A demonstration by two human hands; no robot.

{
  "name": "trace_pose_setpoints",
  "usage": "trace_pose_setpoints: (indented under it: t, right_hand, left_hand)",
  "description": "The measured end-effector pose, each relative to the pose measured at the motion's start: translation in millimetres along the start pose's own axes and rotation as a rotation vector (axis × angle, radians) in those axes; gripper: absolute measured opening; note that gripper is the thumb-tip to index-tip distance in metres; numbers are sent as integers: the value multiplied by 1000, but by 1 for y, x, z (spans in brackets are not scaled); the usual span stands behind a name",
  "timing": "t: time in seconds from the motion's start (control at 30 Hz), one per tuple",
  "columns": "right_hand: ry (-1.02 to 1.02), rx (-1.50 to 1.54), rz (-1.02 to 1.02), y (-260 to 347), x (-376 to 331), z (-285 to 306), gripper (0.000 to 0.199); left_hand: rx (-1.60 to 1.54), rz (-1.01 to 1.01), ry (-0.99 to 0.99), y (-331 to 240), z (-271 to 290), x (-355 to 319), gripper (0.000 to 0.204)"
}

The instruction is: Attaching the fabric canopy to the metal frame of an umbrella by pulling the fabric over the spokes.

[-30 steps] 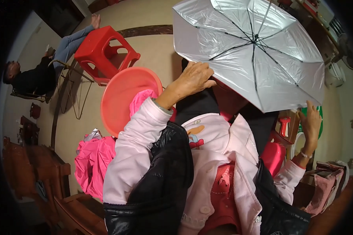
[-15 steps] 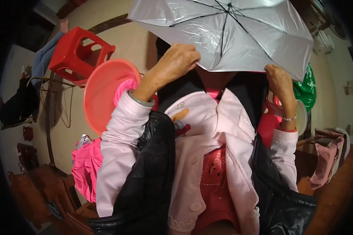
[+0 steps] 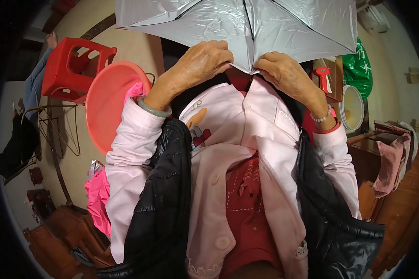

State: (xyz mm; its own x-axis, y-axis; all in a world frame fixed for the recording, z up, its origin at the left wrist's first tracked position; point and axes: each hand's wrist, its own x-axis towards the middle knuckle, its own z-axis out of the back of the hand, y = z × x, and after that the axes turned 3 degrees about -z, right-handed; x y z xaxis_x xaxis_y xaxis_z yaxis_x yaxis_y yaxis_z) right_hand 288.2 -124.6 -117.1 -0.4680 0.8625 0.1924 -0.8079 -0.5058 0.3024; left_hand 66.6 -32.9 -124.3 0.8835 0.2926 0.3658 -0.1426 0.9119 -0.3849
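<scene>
A silver umbrella canopy (image 3: 219, 30) with dark ribs spreads across the top of the view, its inner side toward me. My left hand (image 3: 202, 59) is closed, pinching the near hem just left of a canopy corner. On the other side of that corner, my right hand (image 3: 284, 70) grips the hem, its fingers bent down over the cloth. The two hands sit close together, with a rib running up from the corner between them. The fingertips are partly hidden, so anything small in them cannot be made out.
To the left stand a red plastic stool (image 3: 60, 69) and a coral basin (image 3: 102, 111); bright pink cloth (image 3: 97, 200) lies below them. On the right are a red-handled tool (image 3: 322, 78), a green bag (image 3: 361, 72) and a white bucket (image 3: 353, 104). Another person's leg (image 3: 35, 86) shows far left.
My right hand has moved left along the hem, close to my left hand. The canopy has shifted and turned, bringing a rib's corner between the hands. Its hub has left the view.
</scene>
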Motion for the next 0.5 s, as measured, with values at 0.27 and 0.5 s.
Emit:
trace_pose_setpoints:
  t: [0.27,0.5]
  right_hand:
    - [-106,11,95,7,7,2,13]
    - [-76,-66,93,17,1,12,9]
  left_hand:
    - [-290,117,45,5,-11,32,25]
    - [-525,6,273,3,-20,36,41]
